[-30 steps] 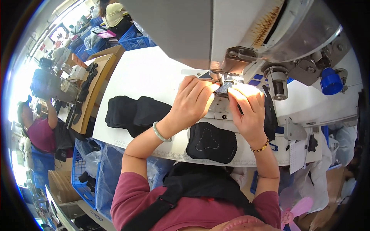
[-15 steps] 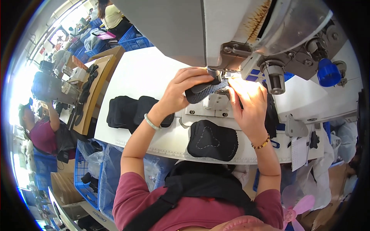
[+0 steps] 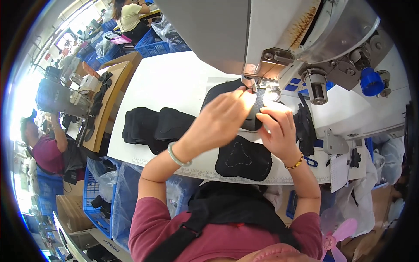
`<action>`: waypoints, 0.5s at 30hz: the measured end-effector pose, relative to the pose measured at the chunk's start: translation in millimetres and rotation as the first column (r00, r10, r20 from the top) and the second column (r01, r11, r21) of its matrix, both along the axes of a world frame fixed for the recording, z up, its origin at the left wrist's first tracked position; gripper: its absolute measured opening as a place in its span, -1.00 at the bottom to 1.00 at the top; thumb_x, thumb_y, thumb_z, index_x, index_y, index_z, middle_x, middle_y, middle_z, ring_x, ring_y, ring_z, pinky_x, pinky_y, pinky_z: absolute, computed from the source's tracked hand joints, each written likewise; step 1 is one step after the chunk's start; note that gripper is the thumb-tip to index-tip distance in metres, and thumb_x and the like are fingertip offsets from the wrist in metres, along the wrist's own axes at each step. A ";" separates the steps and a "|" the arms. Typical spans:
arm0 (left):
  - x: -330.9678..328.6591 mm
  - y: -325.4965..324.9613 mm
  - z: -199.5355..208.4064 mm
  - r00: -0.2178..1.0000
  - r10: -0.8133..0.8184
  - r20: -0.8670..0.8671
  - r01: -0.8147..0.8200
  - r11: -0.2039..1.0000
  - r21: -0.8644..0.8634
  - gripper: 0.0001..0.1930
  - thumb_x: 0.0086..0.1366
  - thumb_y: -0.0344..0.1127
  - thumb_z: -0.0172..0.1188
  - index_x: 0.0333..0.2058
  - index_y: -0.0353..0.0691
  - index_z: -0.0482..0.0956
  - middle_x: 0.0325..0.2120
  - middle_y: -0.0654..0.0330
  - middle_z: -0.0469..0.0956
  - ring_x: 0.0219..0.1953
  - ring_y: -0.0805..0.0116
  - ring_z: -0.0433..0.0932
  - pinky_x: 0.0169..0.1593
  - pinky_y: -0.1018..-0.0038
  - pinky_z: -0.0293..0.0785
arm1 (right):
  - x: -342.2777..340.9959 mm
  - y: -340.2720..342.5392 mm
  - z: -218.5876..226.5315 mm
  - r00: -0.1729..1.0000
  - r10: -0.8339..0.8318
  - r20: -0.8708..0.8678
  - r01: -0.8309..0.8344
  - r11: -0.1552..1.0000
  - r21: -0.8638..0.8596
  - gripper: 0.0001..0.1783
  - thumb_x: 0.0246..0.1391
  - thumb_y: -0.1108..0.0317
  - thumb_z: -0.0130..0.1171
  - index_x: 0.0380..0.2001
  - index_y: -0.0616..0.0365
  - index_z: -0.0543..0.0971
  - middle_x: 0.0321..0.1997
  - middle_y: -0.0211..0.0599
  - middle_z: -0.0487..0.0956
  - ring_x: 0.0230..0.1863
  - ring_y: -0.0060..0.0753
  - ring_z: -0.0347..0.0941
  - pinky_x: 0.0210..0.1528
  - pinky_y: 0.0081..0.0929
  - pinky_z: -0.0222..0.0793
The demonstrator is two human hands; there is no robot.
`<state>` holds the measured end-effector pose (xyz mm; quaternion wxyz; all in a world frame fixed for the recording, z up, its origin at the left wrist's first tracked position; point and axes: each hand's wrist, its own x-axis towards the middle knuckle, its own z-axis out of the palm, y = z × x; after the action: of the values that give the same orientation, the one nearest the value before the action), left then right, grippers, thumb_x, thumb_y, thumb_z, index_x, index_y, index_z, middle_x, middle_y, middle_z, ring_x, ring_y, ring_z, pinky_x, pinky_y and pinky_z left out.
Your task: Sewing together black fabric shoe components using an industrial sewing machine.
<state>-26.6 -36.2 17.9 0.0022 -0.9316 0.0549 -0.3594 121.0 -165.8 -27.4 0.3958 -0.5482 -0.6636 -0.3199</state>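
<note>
A black padded fabric piece [image 3: 214, 92] lies at the needle of a sewing machine [image 3: 266, 65], its near edge curling downward. My left hand [image 3: 224, 115] reaches across it, fingers bent and closed on the fabric beside the presser foot; the hand hides much of the piece. On the other side my right hand [image 3: 279, 129] pinches the piece's right edge between thumb and curled fingers. Just in front of my hands lies a black pad [image 3: 243, 159] with a light, rounded three-cornered stitch line. Further left, black pads [image 3: 174, 124] rest in overlapping piles.
The white table [image 3: 150, 83] has a ruler strip along its near edge. Black straps [image 3: 304, 124] lie right of my right hand. Blue baskets [image 3: 98, 196] with plastic bags stand at lower left. Two other people [image 3: 50, 148] work at the left and far left.
The black piece, previously lifted and folded between my hands, now lies flatter at the needle. My left hand has moved right and nearer, over it; my right hand has lowered slightly.
</note>
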 end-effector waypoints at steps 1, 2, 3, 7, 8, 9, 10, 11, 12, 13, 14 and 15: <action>1.0 -7.4 -0.8 0.995 0.095 0.025 -0.098 0.987 0.131 -0.53 -0.17 -0.57 0.14 -0.14 -0.38 0.51 -0.16 0.07 0.51 -0.09 0.15 0.53 -0.01 0.34 0.46 | 4.9 -1.1 1.4 0.999 0.034 0.028 -0.035 0.999 0.007 -0.61 -0.21 0.53 0.31 -0.20 0.13 0.51 -0.16 -0.35 0.51 -0.18 -0.30 0.46 -0.15 -0.36 0.38; 1.0 -15.2 1.9 0.986 0.167 0.017 -0.167 0.966 0.195 -0.56 -0.14 -0.52 0.14 -0.16 -0.40 0.51 -0.19 0.06 0.48 -0.10 0.17 0.53 -0.03 0.38 0.45 | 8.6 -3.4 2.6 0.996 0.069 0.054 -0.069 0.998 0.010 -0.64 -0.20 0.54 0.29 -0.23 0.16 0.51 -0.17 -0.33 0.52 -0.19 -0.29 0.47 -0.16 -0.37 0.39; 1.1 -20.1 -0.8 0.986 0.166 0.009 -0.165 0.967 0.193 -0.56 -0.14 -0.52 0.14 -0.16 -0.40 0.51 -0.19 0.06 0.48 -0.10 0.17 0.53 -0.03 0.38 0.45 | 12.3 -3.9 5.0 0.997 0.069 0.047 -0.069 0.998 0.007 -0.64 -0.20 0.54 0.29 -0.23 0.16 0.51 -0.17 -0.33 0.52 -0.19 -0.29 0.47 -0.16 -0.37 0.39; 2.7 -20.4 -12.4 0.985 0.096 0.142 -0.096 0.995 -0.011 -0.60 -0.13 -0.57 0.16 -0.20 -0.36 0.56 -0.21 0.09 0.52 -0.14 0.20 0.55 -0.06 0.37 0.48 | 25.8 -4.6 8.4 0.984 0.147 0.097 -0.152 0.987 0.042 -0.72 -0.17 0.55 0.25 -0.28 0.22 0.52 -0.20 -0.30 0.55 -0.26 -0.32 0.48 -0.23 -0.41 0.40; 3.0 -18.5 -14.5 0.984 0.069 0.162 -0.069 0.998 -0.009 -0.61 -0.13 -0.58 0.17 -0.20 -0.36 0.57 -0.22 0.09 0.53 -0.14 0.19 0.56 -0.06 0.37 0.49 | 29.8 -5.5 7.5 0.981 0.169 0.095 -0.171 0.985 0.015 -0.72 -0.17 0.54 0.24 -0.29 0.21 0.53 -0.18 -0.31 0.55 -0.28 -0.35 0.47 -0.24 -0.43 0.39; 3.6 -17.0 -15.0 0.982 0.042 0.183 -0.042 0.999 -0.007 -0.62 -0.12 -0.60 0.17 -0.21 -0.35 0.58 -0.23 0.10 0.54 -0.15 0.19 0.57 -0.07 0.37 0.50 | 33.0 -5.9 7.1 0.977 0.190 0.092 -0.190 0.982 -0.012 -0.73 -0.17 0.54 0.24 -0.29 0.20 0.53 -0.17 -0.33 0.55 -0.30 -0.37 0.46 -0.25 -0.45 0.39; 5.0 -15.4 -13.7 0.982 0.035 0.184 -0.041 0.999 0.026 -0.64 -0.10 -0.59 0.17 -0.22 -0.37 0.58 -0.24 0.09 0.55 -0.15 0.19 0.58 -0.08 0.39 0.52 | 35.0 -5.3 8.3 0.979 0.184 0.087 -0.184 0.983 -0.009 -0.73 -0.17 0.54 0.24 -0.29 0.20 0.53 -0.17 -0.33 0.55 -0.30 -0.37 0.46 -0.25 -0.45 0.39; 6.7 -15.9 -12.6 0.983 0.035 0.180 -0.040 0.999 0.025 -0.64 -0.10 -0.59 0.17 -0.22 -0.37 0.58 -0.24 0.09 0.55 -0.15 0.19 0.58 -0.08 0.39 0.52 | 37.3 -5.4 10.4 0.977 0.195 0.088 -0.194 0.981 -0.016 -0.72 -0.17 0.54 0.23 -0.27 0.18 0.54 -0.15 -0.35 0.55 -0.31 -0.39 0.45 -0.26 -0.47 0.38; 8.2 -16.6 -11.6 0.982 0.040 0.186 -0.050 0.997 0.052 -0.64 -0.10 -0.59 0.17 -0.22 -0.38 0.58 -0.24 0.08 0.55 -0.16 0.19 0.58 -0.09 0.39 0.53 | 38.4 -5.8 12.4 0.974 0.206 0.090 -0.205 0.979 -0.024 -0.71 -0.17 0.54 0.22 -0.26 0.15 0.55 -0.13 -0.37 0.55 -0.33 -0.41 0.45 -0.26 -0.49 0.37; 9.1 -16.8 -11.2 0.980 0.045 0.194 -0.061 0.995 0.080 -0.65 -0.09 -0.59 0.17 -0.22 -0.38 0.58 -0.25 0.08 0.55 -0.17 0.19 0.58 -0.10 0.40 0.53 | 38.3 -7.0 14.0 0.975 0.206 0.089 -0.204 0.979 -0.025 -0.71 -0.17 0.54 0.22 -0.26 0.15 0.55 -0.13 -0.37 0.55 -0.33 -0.41 0.45 -0.26 -0.49 0.37; 9.8 -15.6 -10.9 0.980 0.043 0.195 -0.060 0.995 0.080 -0.65 -0.09 -0.59 0.17 -0.22 -0.38 0.58 -0.25 0.08 0.55 -0.17 0.19 0.58 -0.10 0.40 0.53 | 38.5 -8.3 16.0 0.977 0.197 0.087 -0.192 0.979 -0.067 -0.69 -0.19 0.58 0.23 -0.27 0.19 0.55 -0.15 -0.31 0.56 -0.27 -0.31 0.47 -0.22 -0.45 0.40; 9.5 -13.9 -10.4 0.980 0.040 0.193 -0.057 0.995 0.086 -0.65 -0.09 -0.59 0.18 -0.22 -0.39 0.58 -0.26 0.08 0.55 -0.17 0.19 0.58 -0.10 0.40 0.53 | 38.4 -9.4 17.2 0.978 0.188 0.086 -0.179 0.978 -0.108 -0.68 -0.22 0.61 0.24 -0.28 0.22 0.54 -0.17 -0.24 0.57 -0.20 -0.22 0.50 -0.18 -0.40 0.42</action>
<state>-17.1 -50.1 7.5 0.0587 -0.8928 0.0481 -0.4440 159.5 -175.2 -10.2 0.3635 -0.4877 -0.7448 -0.2743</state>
